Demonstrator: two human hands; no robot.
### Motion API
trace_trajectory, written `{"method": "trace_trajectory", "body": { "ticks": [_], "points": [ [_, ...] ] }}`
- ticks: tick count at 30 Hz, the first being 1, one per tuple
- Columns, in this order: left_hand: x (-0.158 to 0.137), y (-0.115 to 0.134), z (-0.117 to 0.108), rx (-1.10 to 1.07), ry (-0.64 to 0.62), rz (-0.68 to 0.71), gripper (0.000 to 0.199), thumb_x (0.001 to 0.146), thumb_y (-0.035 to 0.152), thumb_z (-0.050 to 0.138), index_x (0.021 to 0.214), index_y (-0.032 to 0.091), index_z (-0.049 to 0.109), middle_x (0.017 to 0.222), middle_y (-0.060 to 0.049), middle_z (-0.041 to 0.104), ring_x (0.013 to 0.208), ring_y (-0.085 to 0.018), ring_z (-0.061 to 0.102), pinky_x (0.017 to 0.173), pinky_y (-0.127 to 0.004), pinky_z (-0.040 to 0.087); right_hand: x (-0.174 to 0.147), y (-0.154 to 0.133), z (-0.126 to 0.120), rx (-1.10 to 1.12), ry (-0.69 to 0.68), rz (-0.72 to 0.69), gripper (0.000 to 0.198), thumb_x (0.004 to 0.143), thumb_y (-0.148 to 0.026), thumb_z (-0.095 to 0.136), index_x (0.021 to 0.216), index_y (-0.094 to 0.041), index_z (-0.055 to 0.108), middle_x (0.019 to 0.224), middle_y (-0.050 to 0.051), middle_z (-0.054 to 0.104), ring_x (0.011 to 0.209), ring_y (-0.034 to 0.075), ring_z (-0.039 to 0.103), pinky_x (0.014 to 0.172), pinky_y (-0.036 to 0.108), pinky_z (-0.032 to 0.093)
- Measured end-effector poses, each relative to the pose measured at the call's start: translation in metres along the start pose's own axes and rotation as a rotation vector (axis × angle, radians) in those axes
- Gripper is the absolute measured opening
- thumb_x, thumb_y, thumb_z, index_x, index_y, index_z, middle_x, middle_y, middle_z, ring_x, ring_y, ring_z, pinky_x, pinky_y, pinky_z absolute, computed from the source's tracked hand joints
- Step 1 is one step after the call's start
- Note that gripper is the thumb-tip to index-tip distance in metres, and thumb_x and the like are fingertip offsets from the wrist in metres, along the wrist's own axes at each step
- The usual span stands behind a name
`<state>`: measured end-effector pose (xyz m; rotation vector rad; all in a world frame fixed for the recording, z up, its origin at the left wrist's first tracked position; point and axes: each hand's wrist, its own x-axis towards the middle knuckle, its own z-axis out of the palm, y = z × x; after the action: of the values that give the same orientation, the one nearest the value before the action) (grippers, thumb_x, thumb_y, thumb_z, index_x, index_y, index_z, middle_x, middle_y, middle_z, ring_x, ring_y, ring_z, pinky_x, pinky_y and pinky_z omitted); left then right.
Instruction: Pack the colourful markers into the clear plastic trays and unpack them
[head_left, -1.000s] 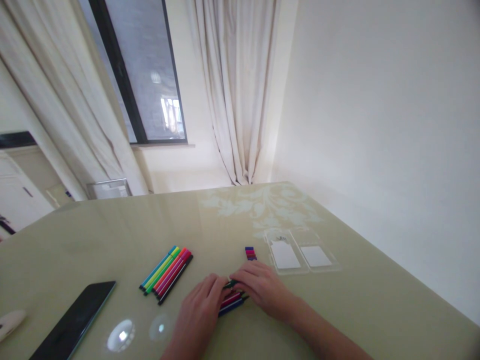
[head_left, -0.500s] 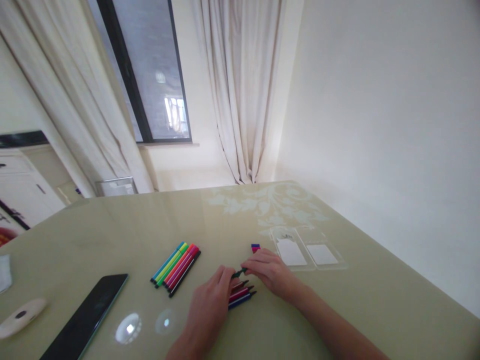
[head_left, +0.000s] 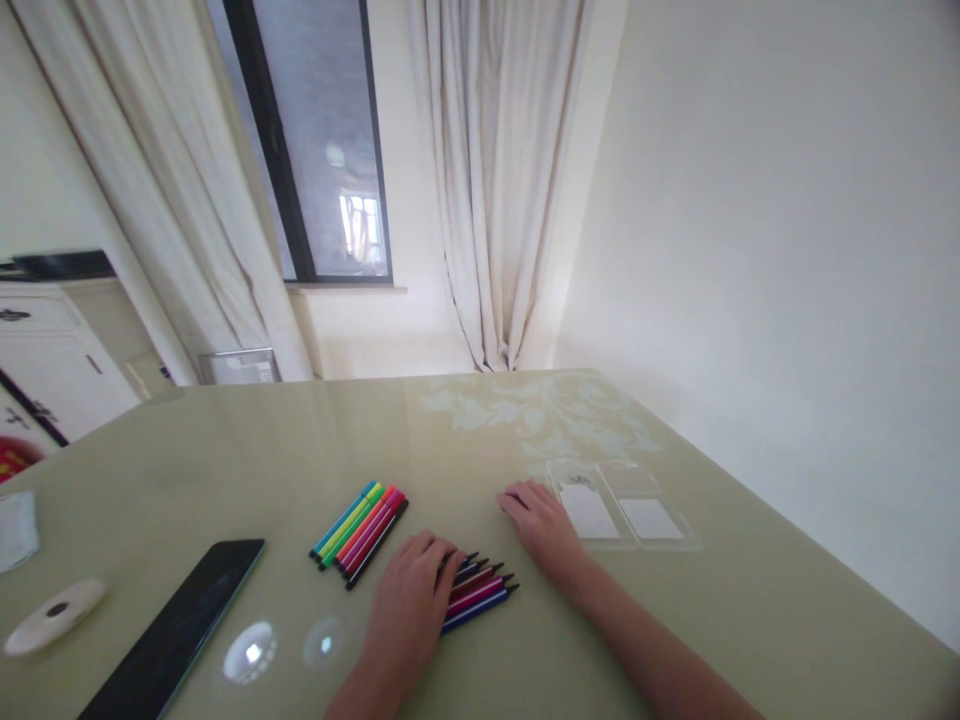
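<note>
My left hand lies over a row of uncapped felt-tip markers, with their dark tips pointing right. Its thumb and fingers are closed around the far end of the row, on a dark marker; part of the row is hidden under the palm. To the right, my right hand rests low on the table with bent fingers pressed together. Whatever is under or in those fingers is hidden. A group of capped markers in blue, green, orange, red and black lies left of my left hand.
A clear plastic case with white inserts lies open beside my right hand. On the left are a black tablet-like slab, a white oval object and a pale packet. The table meets a white wall at the right.
My hands have moved apart. The dark green marker held between them is down with the row under my left hand. My right hand has moved onto the spot where small blue and pink caps lay.
</note>
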<state>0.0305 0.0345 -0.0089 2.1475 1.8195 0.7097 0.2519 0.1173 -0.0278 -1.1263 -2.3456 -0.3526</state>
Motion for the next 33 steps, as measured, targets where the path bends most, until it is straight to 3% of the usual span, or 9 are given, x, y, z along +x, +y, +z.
{"method": "trace_trajectory", "body": {
  "ticks": [6,13,16,20,24,28,33],
  "points": [
    [0.005,-0.038,-0.014,0.260,0.289,-0.151,0.031,0.100,0.027,0.041,0.113,0.019,0.068,0.112,-0.011,0.072,0.105,-0.028,0.065,0.096,-0.043,0.050,-0.001,0.004,0.002,0.016,-0.038,-0.048,0.020,0.093,-0.005,0.064,0.106,-0.019,0.070,0.101,0.007,0.073,0.095,0.022,0.062,0.087,0.035,0.049],
    [0.004,-0.058,-0.019,0.398,0.226,-0.189,0.027,0.098,0.032,0.045,0.101,0.018,0.068,0.099,-0.012,0.072,0.097,-0.031,0.067,0.090,-0.045,0.051,0.000,0.001,-0.002,0.127,0.049,0.027,0.030,0.092,-0.002,0.061,0.115,-0.019,0.070,0.108,0.008,0.074,0.099,0.023,0.064,0.089,0.036,0.051],
    [0.005,-0.050,-0.016,0.340,0.229,-0.109,0.024,0.099,0.031,0.047,0.097,0.020,0.068,0.101,-0.011,0.071,0.099,-0.030,0.067,0.093,-0.045,0.051,0.000,-0.007,-0.012,0.189,0.111,-0.005,0.026,0.098,-0.013,0.061,0.122,-0.019,0.067,0.110,0.009,0.074,0.099,0.023,0.065,0.090,0.037,0.051],
    [0.002,-0.025,-0.003,0.189,0.234,0.119,0.020,0.102,0.032,0.047,0.102,0.024,0.066,0.105,-0.007,0.071,0.100,-0.025,0.067,0.089,-0.039,0.052,-0.001,-0.021,-0.024,0.259,0.126,-0.154,0.035,0.103,-0.032,0.059,0.135,-0.019,0.059,0.115,0.010,0.074,0.103,0.022,0.066,0.093,0.036,0.051],
    [-0.006,-0.005,0.012,0.151,0.203,0.289,0.022,0.105,0.026,0.043,0.106,0.027,0.064,0.095,-0.003,0.071,0.083,-0.019,0.070,0.073,-0.029,0.053,-0.004,-0.027,-0.027,0.288,0.086,-0.269,0.021,0.106,-0.026,0.051,0.119,-0.021,0.067,0.096,0.005,0.075,0.087,0.017,0.066,0.084,0.030,0.051],
    [-0.006,-0.002,0.013,0.184,0.141,0.307,0.023,0.105,0.024,0.041,0.106,0.026,0.064,0.093,-0.002,0.071,0.070,-0.015,0.070,0.059,-0.022,0.048,-0.004,-0.021,-0.026,0.280,0.079,-0.306,0.019,0.106,-0.026,0.051,0.112,-0.021,0.069,0.083,0.003,0.072,0.078,0.016,0.063,0.077,0.030,0.049],
    [-0.004,0.000,0.007,0.206,0.050,0.261,0.021,0.104,0.024,0.043,0.105,0.026,0.064,0.095,-0.001,0.072,0.072,-0.015,0.071,0.057,-0.022,0.047,-0.003,-0.016,-0.026,0.269,0.089,-0.328,0.019,0.106,-0.027,0.051,0.110,-0.020,0.069,0.078,0.002,0.068,0.075,0.017,0.060,0.074,0.031,0.047]
  ]
}}
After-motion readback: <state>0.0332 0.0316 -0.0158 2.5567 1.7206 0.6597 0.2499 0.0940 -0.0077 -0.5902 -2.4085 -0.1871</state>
